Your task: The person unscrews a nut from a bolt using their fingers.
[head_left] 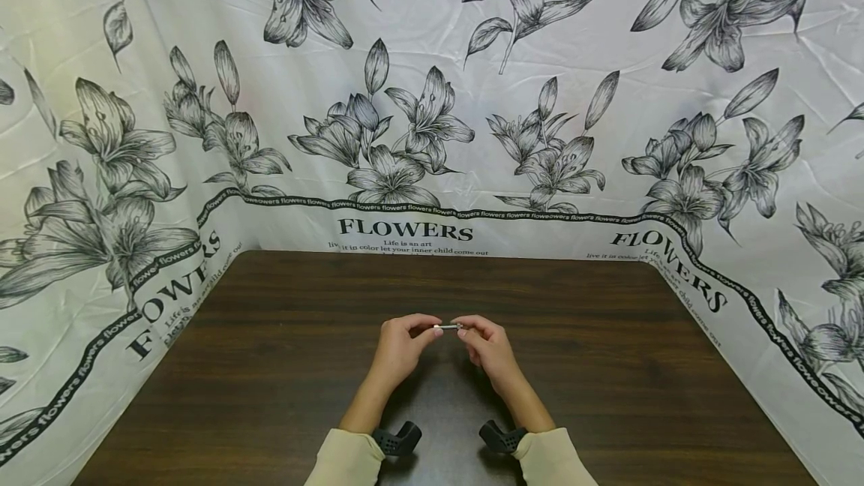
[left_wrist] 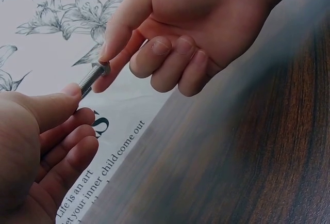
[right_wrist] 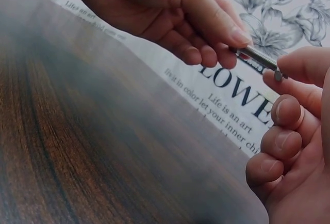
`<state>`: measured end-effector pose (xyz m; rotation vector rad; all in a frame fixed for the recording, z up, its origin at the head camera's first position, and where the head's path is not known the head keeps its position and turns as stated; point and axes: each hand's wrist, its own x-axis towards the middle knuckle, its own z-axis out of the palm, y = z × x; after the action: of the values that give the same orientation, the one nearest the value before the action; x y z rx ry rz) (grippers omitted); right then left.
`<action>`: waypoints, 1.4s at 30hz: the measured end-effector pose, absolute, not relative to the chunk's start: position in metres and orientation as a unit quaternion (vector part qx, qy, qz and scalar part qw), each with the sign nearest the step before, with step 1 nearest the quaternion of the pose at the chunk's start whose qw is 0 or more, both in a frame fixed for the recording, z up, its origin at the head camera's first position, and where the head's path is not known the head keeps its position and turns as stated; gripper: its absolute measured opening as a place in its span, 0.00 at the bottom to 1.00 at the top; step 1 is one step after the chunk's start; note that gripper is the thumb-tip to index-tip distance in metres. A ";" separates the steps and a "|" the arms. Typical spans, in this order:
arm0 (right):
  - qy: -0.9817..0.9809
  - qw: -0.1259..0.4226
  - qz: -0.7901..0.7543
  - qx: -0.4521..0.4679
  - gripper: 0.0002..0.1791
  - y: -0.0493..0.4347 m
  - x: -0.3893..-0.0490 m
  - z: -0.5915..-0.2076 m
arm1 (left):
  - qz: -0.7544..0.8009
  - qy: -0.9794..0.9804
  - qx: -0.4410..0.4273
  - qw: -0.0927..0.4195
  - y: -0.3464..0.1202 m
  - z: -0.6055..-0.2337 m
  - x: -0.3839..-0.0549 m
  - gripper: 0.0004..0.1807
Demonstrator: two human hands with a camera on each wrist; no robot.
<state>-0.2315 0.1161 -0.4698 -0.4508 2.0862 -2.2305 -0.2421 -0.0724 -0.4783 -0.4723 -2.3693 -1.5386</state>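
Note:
A small silver threaded bolt (head_left: 448,327) spans the gap between both hands, held roughly level above the table. My left hand (head_left: 398,347) pinches one end of it between thumb and index finger, hiding that end. At the other end, my right hand (head_left: 494,351) pinches a wider, angular piece, with thumb and index finger at it. Threads show along the bolt (left_wrist: 92,79) in the left wrist view. From the right wrist, the wider end piece (right_wrist: 278,75) appears right at the fingertips. The right hand's other fingers are curled toward the palm.
A dark brown wood-grain table (head_left: 283,366) lies under the hands. White cloth printed with flowers and lettering (head_left: 405,126) hangs behind it and along both sides. Each wrist wears a black device, one on the left (head_left: 398,439) and one on the right (head_left: 502,437).

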 end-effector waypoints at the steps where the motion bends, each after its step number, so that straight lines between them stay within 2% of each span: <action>1: 0.676 0.026 -0.721 -0.150 0.13 0.116 -0.232 -0.470 | -0.532 -0.819 -0.163 0.139 -0.072 -0.478 -0.242 0.07; 12: 0.671 0.011 -0.717 -0.188 0.13 0.118 -0.234 -0.474 | -0.535 -0.817 -0.163 0.142 -0.072 -0.478 -0.242 0.05; 21: 0.677 0.013 -0.714 -0.175 0.15 0.118 -0.233 -0.471 | -0.538 -0.814 -0.166 0.141 -0.072 -0.479 -0.242 0.05; 34: 0.695 0.071 -0.704 -0.124 0.19 0.116 -0.233 -0.470 | -0.533 -0.818 -0.164 0.144 -0.071 -0.480 -0.242 0.05; 42: 0.709 0.080 -0.689 -0.128 0.21 0.117 -0.233 -0.469 | -0.539 -0.814 -0.164 0.142 -0.071 -0.480 -0.242 0.05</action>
<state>-0.2330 0.1174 -0.4694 -0.3826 2.1203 -2.0616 -0.2417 -0.0710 -0.4796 -0.4723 -2.3488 -1.5570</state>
